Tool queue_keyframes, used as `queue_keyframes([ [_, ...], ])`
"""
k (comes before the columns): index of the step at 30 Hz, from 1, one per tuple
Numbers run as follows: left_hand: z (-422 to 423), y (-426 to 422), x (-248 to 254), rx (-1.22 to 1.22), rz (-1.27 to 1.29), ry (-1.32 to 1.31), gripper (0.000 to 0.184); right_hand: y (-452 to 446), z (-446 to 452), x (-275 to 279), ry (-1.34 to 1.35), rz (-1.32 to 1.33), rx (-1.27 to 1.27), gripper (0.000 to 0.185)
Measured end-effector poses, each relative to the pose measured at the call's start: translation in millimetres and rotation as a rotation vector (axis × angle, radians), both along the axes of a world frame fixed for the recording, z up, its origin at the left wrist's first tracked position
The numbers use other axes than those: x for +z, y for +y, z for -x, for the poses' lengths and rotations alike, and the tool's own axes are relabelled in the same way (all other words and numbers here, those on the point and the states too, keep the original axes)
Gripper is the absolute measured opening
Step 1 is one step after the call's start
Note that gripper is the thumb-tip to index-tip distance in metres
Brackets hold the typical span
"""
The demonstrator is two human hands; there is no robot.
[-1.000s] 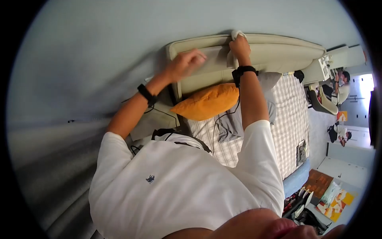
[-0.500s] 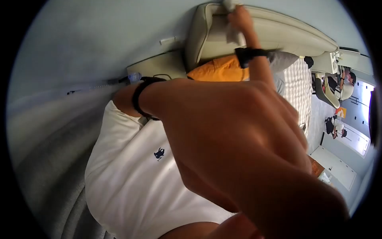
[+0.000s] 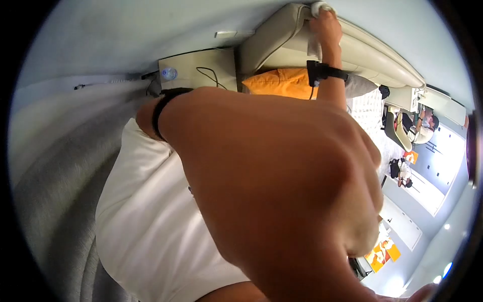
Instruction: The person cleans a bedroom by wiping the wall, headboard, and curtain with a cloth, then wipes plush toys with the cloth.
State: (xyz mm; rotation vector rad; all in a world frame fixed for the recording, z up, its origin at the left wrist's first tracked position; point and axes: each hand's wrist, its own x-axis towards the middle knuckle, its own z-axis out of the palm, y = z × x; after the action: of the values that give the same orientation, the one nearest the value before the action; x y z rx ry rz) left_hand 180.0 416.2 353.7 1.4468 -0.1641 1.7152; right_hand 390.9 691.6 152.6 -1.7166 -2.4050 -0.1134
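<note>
A pale cloth (image 3: 314, 48) hangs over the top edge of the cream padded headboard (image 3: 375, 43). My right hand (image 3: 328, 31) is closed on the cloth, and a black strapped device (image 3: 318, 74) sits on that wrist. Very close to the camera, my left hand (image 3: 282, 166) fills the middle of the view with its back showing. Its knuckles look bent, but its fingers are hidden. A dark band (image 3: 163, 113) circles the left wrist. Behind the hands lies an orange pillow (image 3: 279, 83) against the headboard.
A bedside table (image 3: 188, 65) with a round bluish item (image 3: 169, 73) and a dark cable stands beside the bed. Farther off are a chair (image 3: 397, 132), a seated person (image 3: 425, 130) and another person (image 3: 402, 171). Grey fabric (image 3: 55, 201) hangs at the left.
My right hand and the cloth appear farther right in the view, still at the headboard's top edge. The camera has turned, revealing more of the bedside table and ceiling. My left hand stays close.
</note>
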Motion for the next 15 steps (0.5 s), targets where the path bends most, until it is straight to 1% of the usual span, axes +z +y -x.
queue_keyframes([
  [1, 4, 0, -2, 0.027, -0.01, -0.018, 0.007, -12, 9, 2, -0.02, 0.017, 0.077, 0.045],
  [2, 7, 3, -5, 0.06, -0.024, -0.039, 0.007, -9, 24, -6, -0.016, 0.09, -0.058, 0.05],
  [3, 7, 8, -10, 0.12, -0.04, -0.064, 0.008, -6, 20, -24, -0.007, -0.105, 0.1, 0.047],
  [4, 7, 12, -16, 0.192, -0.052, -0.078, 0.008, 21, -4, -77, -0.017, -0.254, 0.347, 0.043],
  [5, 4, 21, -31, 0.304, -0.074, -0.037, 0.009, -21, 34, -31, 0.143, 0.053, 0.222, 0.04],
  [6, -1, 29, -49, 0.442, -0.11, 0.05, 0.009, -39, 41, -22, 0.083, 0.039, 0.326, 0.044],
  [7, -1, 42, -72, 0.638, -0.187, 0.259, 0.015, -57, 41, -15, 0.184, -0.066, 0.405, 0.039],
  [8, -14, 48, -100, 0.662, -0.105, 0.269, 0.015, -69, 37, -9, 0.279, -0.176, 0.493, 0.035],
  [9, -19, 54, -125, 0.636, -0.043, 0.325, 0.015, -74, 25, -10, 0.272, -0.191, 0.494, 0.035],
  [10, -21, 59, -146, 0.615, 0.017, 0.385, 0.015, -77, 8, -18, 0.584, 0.016, 0.45, 0.036],
  [11, -23, 63, -161, 0.624, 0.005, 0.384, 0.015, -80, -4, -19, 0.895, 0.236, 0.402, 0.037],
  [12, -24, 65, -174, 0.528, 0.295, 0.526, 0.015, -92, -9, -9, 1.266, 0.414, 0.092, 0.038],
  [13, -23, 70, -184, 0.423, 0.582, 0.662, 0.02, -104, -12, 2, 1.616, 0.594, -0.247, 0.038],
  [14, -25, 77, -193, 0.434, 0.574, 0.67, 0.02, -108, -18, 14, 1.769, 0.601, -0.232, 0.039],
  [15, -31, 84, -198, 0.464, 0.602, 0.636, 0.025, -108, -27, 15, 1.882, 0.615, -0.179, 0.04],
])
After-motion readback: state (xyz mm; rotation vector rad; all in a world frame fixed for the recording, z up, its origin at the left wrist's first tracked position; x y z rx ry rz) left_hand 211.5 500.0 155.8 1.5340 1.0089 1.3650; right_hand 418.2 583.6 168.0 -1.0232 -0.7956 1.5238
